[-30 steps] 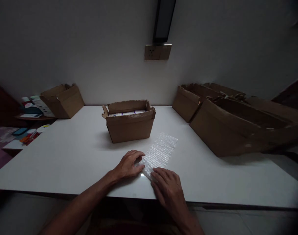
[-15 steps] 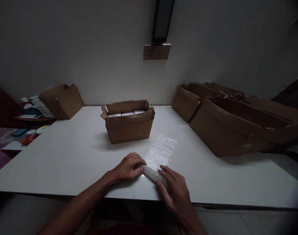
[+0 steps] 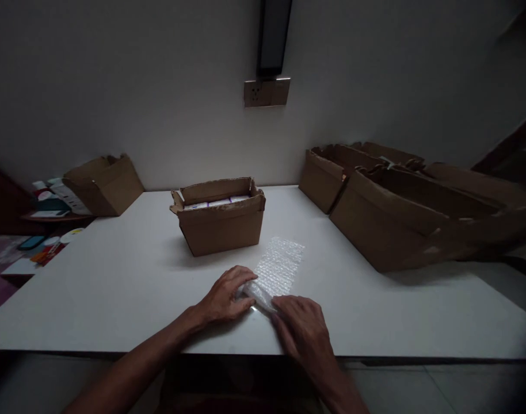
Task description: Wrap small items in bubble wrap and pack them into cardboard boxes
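A strip of clear bubble wrap [image 3: 281, 261] lies on the white table [image 3: 129, 287], its near end rolled up. My left hand [image 3: 229, 294] grips the left end of the roll between thumb and fingers. On the roll's right end my right hand [image 3: 304, 328] is closed, fingers over the top and thumb on the near side. Whatever may be inside the roll cannot be made out. Beyond the hands stands an open cardboard box [image 3: 222, 230] with several white, purple-edged packs inside.
Open cardboard boxes [image 3: 390, 221] stand along the right side. Another cardboard box [image 3: 105, 187] sits at the far left corner, near a side shelf [image 3: 56, 217] with bottles and small items. A wall socket [image 3: 267, 92] is on the wall behind the table.
The rolled end has turned a little farther along the flat strip, away from me. My right hand has shifted left and its fingers have drawn closer over the roll. The view has shifted slightly.
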Demonstrator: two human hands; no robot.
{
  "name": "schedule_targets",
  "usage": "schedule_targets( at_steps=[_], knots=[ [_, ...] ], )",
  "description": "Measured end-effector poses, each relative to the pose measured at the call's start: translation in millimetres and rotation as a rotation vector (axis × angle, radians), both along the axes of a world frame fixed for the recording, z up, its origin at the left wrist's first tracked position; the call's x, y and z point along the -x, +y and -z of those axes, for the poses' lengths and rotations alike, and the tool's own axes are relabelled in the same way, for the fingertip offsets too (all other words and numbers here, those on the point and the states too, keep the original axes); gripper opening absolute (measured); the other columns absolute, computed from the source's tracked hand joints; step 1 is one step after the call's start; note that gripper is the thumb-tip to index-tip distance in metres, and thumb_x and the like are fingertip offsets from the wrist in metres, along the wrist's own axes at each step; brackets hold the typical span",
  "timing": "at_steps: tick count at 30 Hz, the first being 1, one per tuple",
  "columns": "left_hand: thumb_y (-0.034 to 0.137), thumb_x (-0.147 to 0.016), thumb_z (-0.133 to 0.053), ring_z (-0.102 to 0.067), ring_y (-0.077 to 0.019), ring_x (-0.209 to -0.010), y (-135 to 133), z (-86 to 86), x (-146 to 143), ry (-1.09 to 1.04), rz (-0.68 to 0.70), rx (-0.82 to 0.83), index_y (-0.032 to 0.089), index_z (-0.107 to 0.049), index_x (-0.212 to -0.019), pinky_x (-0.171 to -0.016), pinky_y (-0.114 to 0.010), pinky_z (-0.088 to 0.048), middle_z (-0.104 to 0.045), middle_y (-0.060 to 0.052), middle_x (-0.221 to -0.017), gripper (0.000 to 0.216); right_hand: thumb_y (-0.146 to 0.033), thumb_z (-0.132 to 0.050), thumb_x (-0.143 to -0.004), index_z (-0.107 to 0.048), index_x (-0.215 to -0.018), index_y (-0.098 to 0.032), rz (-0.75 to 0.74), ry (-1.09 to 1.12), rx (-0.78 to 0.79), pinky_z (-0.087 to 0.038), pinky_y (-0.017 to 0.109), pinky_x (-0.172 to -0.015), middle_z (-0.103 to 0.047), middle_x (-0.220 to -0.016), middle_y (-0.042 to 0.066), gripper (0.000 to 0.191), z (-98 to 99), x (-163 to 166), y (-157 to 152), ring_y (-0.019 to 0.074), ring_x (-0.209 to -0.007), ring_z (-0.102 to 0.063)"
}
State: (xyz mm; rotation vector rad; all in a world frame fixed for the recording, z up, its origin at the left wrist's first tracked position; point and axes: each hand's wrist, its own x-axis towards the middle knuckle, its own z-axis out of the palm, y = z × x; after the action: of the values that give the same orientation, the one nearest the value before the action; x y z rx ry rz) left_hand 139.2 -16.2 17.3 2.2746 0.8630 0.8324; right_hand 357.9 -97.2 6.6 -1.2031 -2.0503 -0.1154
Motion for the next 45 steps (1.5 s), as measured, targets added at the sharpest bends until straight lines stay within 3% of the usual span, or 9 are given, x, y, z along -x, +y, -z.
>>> schedule_targets(
  at_steps=[4,8,16,23,28,31,38,42,45],
  knots=[
    [0.013,-0.076,-0.064,-0.049,-0.0281,-0.129,-12,-1.1,8,0.096,0.074,-0.038,0.022,-0.056,-0.128,-0.108,-0.049,-0.042,-0.053,-0.013,-0.138,0.054,-0.016,-0.054,-0.095,-0.062,-0.109,-0.023,-0.038,0.150,0.118,-0.049,0.036,-0.078,-0.073,-0.094,0.003,0.017,-3.7,-3,-5,0.0193,-0.085,-0.065],
    [0.011,-0.080,-0.060,-0.056,-0.0241,-0.118,-18,-5.8,9,0.114,0.130,-0.028,0.023,-0.058,-0.123,-0.104,-0.046,-0.044,-0.064,-0.008,-0.124,0.045,-0.022,-0.056,-0.095,-0.065,-0.109,-0.024,-0.023,0.203,0.167,-0.053,0.035,-0.076,-0.074,-0.094,0.003,0.016,-1.5,-6,-9,0.0200,-0.087,-0.066],
    [0.016,-0.086,-0.056,-0.061,-0.0228,-0.102,-6,-6.4,-3,0.109,0.030,-0.002,0.019,-0.064,-0.114,-0.092,-0.041,-0.049,-0.068,-0.008,-0.107,0.029,-0.025,-0.062,-0.089,-0.059,-0.123,-0.022,0.031,0.003,0.024,-0.048,0.047,-0.091,-0.063,-0.130,0.012,0.035,6.3,-9,-7,0.0289,-0.116,-0.059],
    [0.024,-0.082,-0.066,-0.054,-0.0276,-0.119,-12,-1.1,-1,0.104,0.003,-0.074,0.021,-0.059,-0.124,-0.101,-0.048,-0.045,-0.058,-0.012,-0.127,0.043,-0.014,-0.055,-0.091,-0.063,-0.114,-0.022,0.030,0.013,0.059,-0.049,0.045,-0.087,-0.073,-0.109,0.008,0.026,7.7,-7,2,0.0255,-0.101,-0.065],
    [0.016,-0.084,-0.059,-0.060,-0.0226,-0.101,-25,-10.4,7,0.113,0.047,0.002,0.021,-0.061,-0.120,-0.093,-0.042,-0.048,-0.068,-0.008,-0.109,0.036,-0.024,-0.055,-0.095,-0.067,-0.107,-0.023,-0.036,0.186,0.213,-0.055,0.037,-0.075,-0.074,-0.092,0.004,0.018,-3.5,-9,-4,0.0209,-0.085,-0.068],
    [0.018,-0.084,-0.060,-0.061,-0.0215,-0.093,-27,-13.7,8,0.111,0.020,0.074,0.019,-0.063,-0.118,-0.088,-0.039,-0.049,-0.070,-0.007,-0.101,0.034,-0.030,-0.055,-0.096,-0.068,-0.109,-0.024,-0.025,0.208,0.261,-0.056,0.035,-0.075,-0.075,-0.096,0.005,0.020,-5.1,-11,-8,0.0213,-0.088,-0.068],
    [0.020,-0.088,-0.056,-0.060,-0.0239,-0.105,-19,-3.0,1,0.096,-0.101,0.000,0.018,-0.060,-0.122,-0.093,-0.041,-0.050,-0.067,-0.010,-0.113,0.035,-0.027,-0.063,-0.090,-0.059,-0.125,-0.021,0.032,0.026,0.032,-0.051,0.045,-0.090,-0.063,-0.131,0.013,0.036,4.6,-14,-7,0.0279,-0.114,-0.061],
    [0.022,-0.084,-0.064,-0.053,-0.0288,-0.121,-23,-1.4,2,0.116,-0.087,-0.129,0.020,-0.058,-0.124,-0.102,-0.047,-0.045,-0.057,-0.015,-0.132,0.041,-0.020,-0.060,-0.090,-0.060,-0.122,-0.021,-0.004,-0.040,0.049,-0.049,0.045,-0.089,-0.070,-0.119,0.010,0.032,5.7,-14,-3,0.0272,-0.109,-0.063],
    [0.020,-0.082,-0.066,-0.055,-0.0279,-0.117,-30,-6.1,5,0.151,0.003,-0.130,0.021,-0.060,-0.121,-0.101,-0.047,-0.044,-0.062,-0.013,-0.126,0.039,-0.021,-0.057,-0.093,-0.063,-0.117,-0.022,-0.010,0.048,0.097,-0.052,0.043,-0.083,-0.074,-0.105,0.008,0.025,2.2,-13,-3,0.0244,-0.096,-0.067]
  ],
)
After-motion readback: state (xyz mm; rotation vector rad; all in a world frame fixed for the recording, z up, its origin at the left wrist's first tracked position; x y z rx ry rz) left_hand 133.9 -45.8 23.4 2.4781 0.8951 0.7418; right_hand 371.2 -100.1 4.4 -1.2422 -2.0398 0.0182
